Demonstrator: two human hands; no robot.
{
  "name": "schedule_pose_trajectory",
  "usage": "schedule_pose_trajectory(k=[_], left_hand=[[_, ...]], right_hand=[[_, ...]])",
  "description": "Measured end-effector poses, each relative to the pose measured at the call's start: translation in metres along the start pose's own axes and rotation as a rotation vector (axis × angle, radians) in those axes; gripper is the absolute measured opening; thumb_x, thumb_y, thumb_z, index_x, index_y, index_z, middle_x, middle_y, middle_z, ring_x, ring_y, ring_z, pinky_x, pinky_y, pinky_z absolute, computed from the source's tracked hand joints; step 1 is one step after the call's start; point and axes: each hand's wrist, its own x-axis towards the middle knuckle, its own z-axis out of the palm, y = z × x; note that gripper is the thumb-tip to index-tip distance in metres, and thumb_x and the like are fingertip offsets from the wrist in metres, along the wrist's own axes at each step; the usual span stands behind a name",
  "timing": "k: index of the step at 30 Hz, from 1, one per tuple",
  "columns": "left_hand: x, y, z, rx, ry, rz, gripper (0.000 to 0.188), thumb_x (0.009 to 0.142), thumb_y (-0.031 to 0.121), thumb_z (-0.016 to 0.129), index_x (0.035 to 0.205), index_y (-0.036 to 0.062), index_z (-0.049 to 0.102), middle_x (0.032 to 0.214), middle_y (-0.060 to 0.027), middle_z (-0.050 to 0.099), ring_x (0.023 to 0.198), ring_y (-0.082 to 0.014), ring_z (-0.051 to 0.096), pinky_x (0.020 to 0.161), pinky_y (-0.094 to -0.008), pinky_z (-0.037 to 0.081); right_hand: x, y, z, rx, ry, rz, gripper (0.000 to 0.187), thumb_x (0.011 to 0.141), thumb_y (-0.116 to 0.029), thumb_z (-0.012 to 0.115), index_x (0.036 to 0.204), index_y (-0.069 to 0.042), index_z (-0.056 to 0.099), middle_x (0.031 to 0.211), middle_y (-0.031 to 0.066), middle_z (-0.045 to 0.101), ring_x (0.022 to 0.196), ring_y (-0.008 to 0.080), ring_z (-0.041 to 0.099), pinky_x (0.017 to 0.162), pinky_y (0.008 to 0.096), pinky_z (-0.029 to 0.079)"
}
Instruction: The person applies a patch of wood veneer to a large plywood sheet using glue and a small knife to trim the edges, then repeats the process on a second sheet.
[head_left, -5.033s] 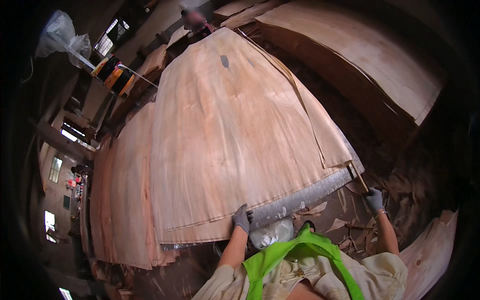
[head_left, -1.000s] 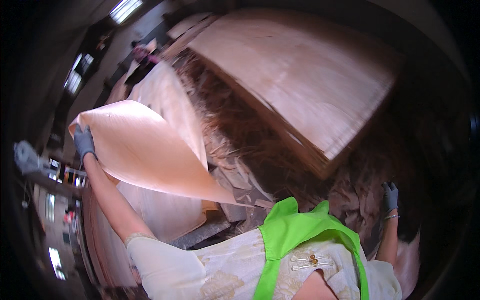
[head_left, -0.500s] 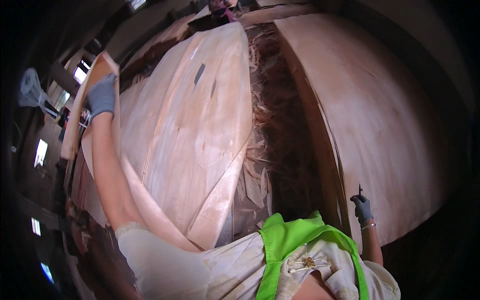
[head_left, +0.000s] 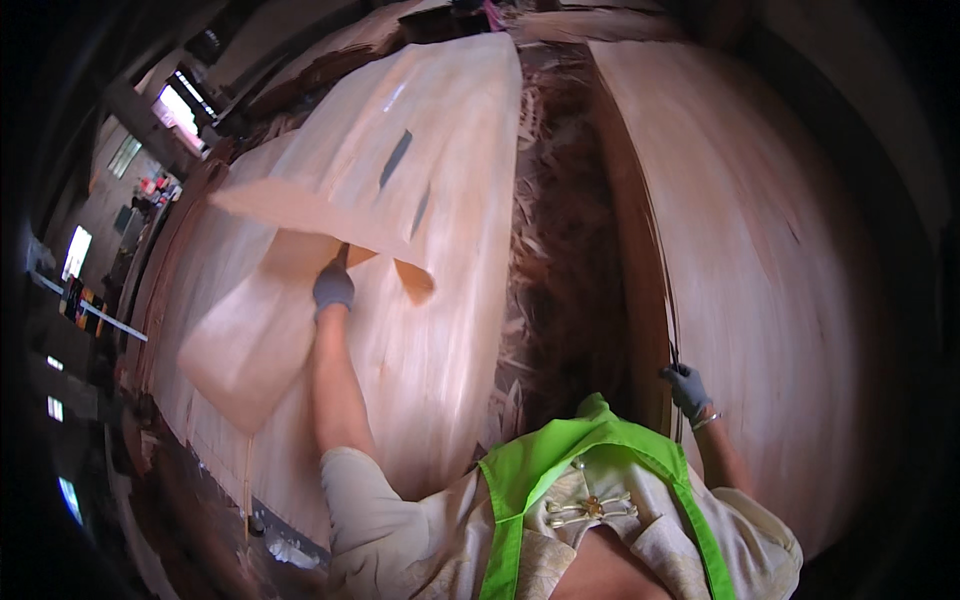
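My left hand (head_left: 333, 287), in a grey glove, is closed on a thin, curling piece of wood veneer (head_left: 250, 355). The piece bends around the fingers, its far part folded over, and hangs above a large pale veneer sheet (head_left: 450, 170) with two dark slits. My gloved right hand (head_left: 687, 390) is at the near left edge of another veneer sheet (head_left: 760, 230), which tops the stack on the right. Its fingers are closed around a slim dark tool (head_left: 674, 354), upright, resembling a knife; its exact kind is unclear.
Torn veneer scraps (head_left: 545, 130) litter the dark gap between the two stacks. Beyond the left stack's outer edge are a pale rod (head_left: 115, 320) and bright openings in the wall. More wood sheets (head_left: 600, 27) lie at the far end.
My left hand has swung right from the stack's outer edge, carrying the veneer piece over the sheet. My right hand has shifted slightly left, toward the right stack's edge.
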Motion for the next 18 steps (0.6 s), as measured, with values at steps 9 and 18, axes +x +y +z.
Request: schedule_pose_trajectory(k=[9,18], left_hand=[[0.072,0.038,0.117,-0.034,0.156,0.021,0.057,0.08,0.0,0.04,0.131,0.025,0.046,0.114,-0.0166,0.058,0.096,-0.0336,0.059,0.08,-0.041,0.049],[0.124,0.085,0.132,0.051,-0.034,-0.153,0.047,0.08,0.005,0.045,0.124,0.0203,0.051,0.107,-0.0107,0.061,0.093,-0.0291,0.06,0.077,-0.041,0.047]], right_hand=[[0.216,-0.149,0.032,-0.17,-0.158,-0.213,0.015,0.084,-0.025,0.06,0.08,-0.01,0.061,0.06,-0.0062,0.045,0.051,0.0052,0.04,0.044,0.0226,0.032],[0.399,-0.402,0.195,-0.036,-0.351,-0.556,0.021,0.089,-0.014,0.059,0.106,-0.001,0.057,0.093,-0.0014,0.057,0.084,0.0061,0.048,0.074,0.0207,0.041]])
